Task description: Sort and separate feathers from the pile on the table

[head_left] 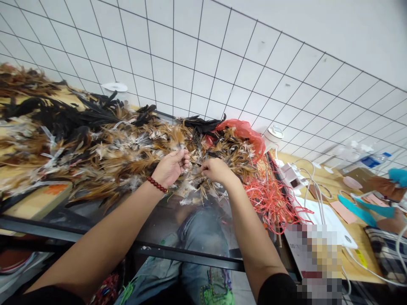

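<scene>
Left hand [170,168] curled; brown feather tuft [177,134] just beyond fingertips, long axis pointing away from body. Right hand [218,170] curled beside it. Cannot tell what either grips.

Feathers [127,148] are cut off at left, and a screen [295,256] is partly pixelated.

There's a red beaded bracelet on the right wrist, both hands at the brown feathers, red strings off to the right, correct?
Not quite: the head view shows the red beaded bracelet on the left wrist. The left hand and right hand are at the brown feathers, with the red strings off to the right.
</scene>
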`<state>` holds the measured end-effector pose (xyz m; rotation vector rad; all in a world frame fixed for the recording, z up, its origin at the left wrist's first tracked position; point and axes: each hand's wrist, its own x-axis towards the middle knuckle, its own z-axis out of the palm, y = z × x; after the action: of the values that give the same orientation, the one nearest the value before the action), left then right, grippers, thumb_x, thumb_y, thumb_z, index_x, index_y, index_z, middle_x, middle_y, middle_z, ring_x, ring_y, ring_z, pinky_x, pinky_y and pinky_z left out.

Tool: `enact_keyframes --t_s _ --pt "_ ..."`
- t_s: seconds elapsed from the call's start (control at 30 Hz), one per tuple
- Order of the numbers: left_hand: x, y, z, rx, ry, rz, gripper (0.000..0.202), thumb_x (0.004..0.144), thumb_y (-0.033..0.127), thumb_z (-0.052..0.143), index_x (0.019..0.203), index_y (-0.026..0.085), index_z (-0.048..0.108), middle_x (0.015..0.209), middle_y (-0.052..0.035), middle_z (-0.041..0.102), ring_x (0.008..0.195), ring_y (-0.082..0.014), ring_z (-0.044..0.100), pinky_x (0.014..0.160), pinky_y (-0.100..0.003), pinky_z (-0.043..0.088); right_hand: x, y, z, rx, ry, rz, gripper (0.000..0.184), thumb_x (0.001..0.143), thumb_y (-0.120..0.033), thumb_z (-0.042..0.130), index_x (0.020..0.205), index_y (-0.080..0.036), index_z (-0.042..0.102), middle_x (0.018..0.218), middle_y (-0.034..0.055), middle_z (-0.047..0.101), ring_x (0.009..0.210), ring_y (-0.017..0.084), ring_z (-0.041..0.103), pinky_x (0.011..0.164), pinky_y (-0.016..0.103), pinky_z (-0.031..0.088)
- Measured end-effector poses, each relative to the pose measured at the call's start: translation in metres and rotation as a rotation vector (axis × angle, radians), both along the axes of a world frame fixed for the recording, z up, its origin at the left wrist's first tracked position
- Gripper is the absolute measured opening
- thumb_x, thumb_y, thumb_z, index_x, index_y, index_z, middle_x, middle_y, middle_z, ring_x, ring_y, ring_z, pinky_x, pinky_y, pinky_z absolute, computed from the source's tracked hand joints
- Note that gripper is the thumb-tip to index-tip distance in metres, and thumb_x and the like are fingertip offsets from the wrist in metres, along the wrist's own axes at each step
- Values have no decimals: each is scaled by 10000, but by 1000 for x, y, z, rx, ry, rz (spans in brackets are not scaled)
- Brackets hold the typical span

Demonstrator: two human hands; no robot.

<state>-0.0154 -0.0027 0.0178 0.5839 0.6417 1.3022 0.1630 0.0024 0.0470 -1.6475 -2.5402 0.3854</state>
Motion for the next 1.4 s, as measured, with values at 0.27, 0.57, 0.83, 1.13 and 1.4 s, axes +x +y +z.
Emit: enact_keyframes --t_s 0.27,0.57,0.83,1.13,1.4 --pt "4 -2 -4 34 123 63 107 777 182 715 788 85 670 646 -24 637 556 -76 574 570 -187 484 -23 1 -25 24 -37 163 203 794 -174 565 906 -224 727 1016 66 685 915 177 629 770 238 417" --pt "8 -2 -7 -32 322 90 164 714 213 775 765 84 690 736 -104 722 649 -133 670 670 -248 538 -3 -2 3 232 169 78 250 826 -137 515 932 -233 720 942 34 724 869 170 628 784 246 412" --pt "10 -5 -12 -120 372 -101 150 733 196 767 783 70 701 727 -126 717 644 -156 689 645 -257 562 -7 -3 1 304 191 129 242 844 -145 527 948 -209 736 952 54 712 888 178 632 793 261 422" --pt "9 -5 -14 -158 336 -187 81 791 163 702 769 87 685 732 -97 708 645 -156 702 615 -235 565 -7 -2 0 296 254 149 212 848 -147 542 926 -205 730 938 49 717 880 168 632 806 248 424" --pt "5 -3 -16 -77 286 -368 151 734 201 771 735 87 671 658 -74 673 596 -151 678 563 -230 553 -7 -3 3 250 335 130 193 798 -110 543 849 -193 709 861 33 704 817 154 619 785 243 424"
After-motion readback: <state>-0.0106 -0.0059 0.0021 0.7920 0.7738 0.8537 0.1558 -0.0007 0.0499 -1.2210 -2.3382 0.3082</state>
